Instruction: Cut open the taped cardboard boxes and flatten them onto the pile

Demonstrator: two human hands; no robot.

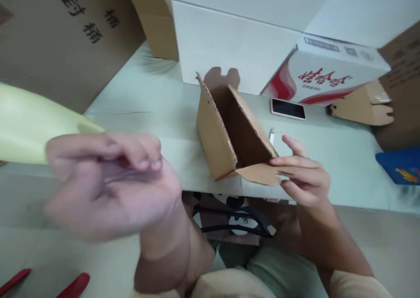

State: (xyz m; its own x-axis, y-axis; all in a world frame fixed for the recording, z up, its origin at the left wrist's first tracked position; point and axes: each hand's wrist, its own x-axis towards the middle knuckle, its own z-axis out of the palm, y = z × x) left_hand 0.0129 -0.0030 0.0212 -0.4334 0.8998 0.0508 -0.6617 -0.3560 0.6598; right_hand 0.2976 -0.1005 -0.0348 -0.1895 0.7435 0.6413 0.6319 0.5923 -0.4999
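1. red handles lie nearest, at the lower left corner; what tool they belong to cannot be told.
2. the left hand hangs close to the camera and is blurred. its fingers curl in over the palm with the thumb against them. whether it grips anything cannot be told.
3. a pale yellow sheet shows just behind that hand; contact between them is unclear.
4. the right hand pinches a loose flap of the small cardboard box, thumb above, fingers under, narrow grip.
5. the box stands half folded at the near edge of the table, walls up, top open, tilted to the left.
6. judgement: the work in hand looks like folding the box into shape, at the flap stage. the next fold would call for the free hand to steady the far wall while the flap is tucked in.
7. a phone lies face up just behind the box.
8. beyond it a white and red carton leans, and a big brown carton with printed characters stands at the far left.
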